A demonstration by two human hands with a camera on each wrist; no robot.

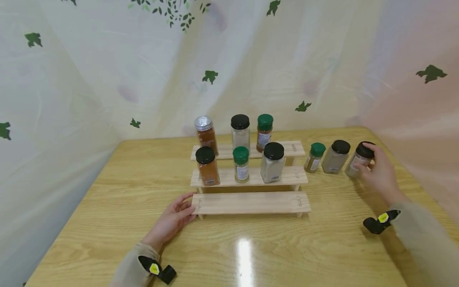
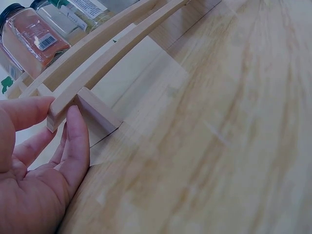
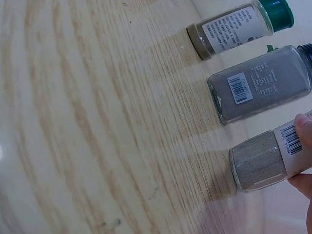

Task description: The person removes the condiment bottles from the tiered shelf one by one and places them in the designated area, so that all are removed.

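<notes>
My left hand (image 1: 174, 217) pinches the left end of the lowest step of a three-step wooden rack (image 1: 251, 202), thumb above and fingers beneath. At the far right, my right hand (image 1: 381, 175) grips a black-capped spice jar (image 3: 261, 161) of grey powder around its upper part. Beside that jar stand another black-capped jar (image 1: 335, 157) and a small green-capped jar (image 1: 314, 158). On the middle step are an orange-brown spice jar (image 1: 208, 167), a green-capped jar (image 1: 241, 165) and a black-capped jar of pale powder (image 1: 273, 163). No jar stands on the lowest step.
The top step holds a silver-capped jar (image 1: 206, 135), a black-capped jar (image 1: 240, 133) and a green-capped jar (image 1: 264, 133). Everything stands on a wood-grain table (image 1: 143, 171). A pale curtain (image 1: 107, 71) with green leaf shapes hangs behind it.
</notes>
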